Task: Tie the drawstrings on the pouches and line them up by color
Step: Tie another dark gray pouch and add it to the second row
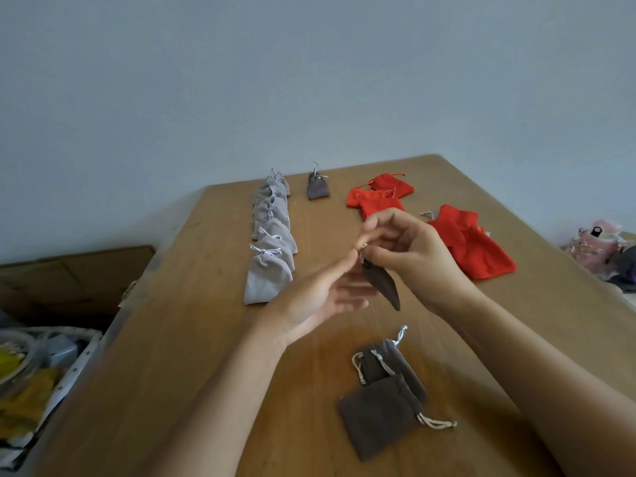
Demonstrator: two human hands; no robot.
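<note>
Wall (241, 80): plain pale blue-grey, evenly lit. Table (192, 339): brown wood (corner toward wall). Cardboard box (72, 280): beside table, left.

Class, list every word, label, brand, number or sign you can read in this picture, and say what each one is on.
No readable text anywhere.
Plain, no print shows: grey pouches, brown pouches, held pouch, red pouches, table.
On the pink toy, a dark patch: too blurred to read.
The cardboard box and basket at left: blurred, nothing legible.
</note>
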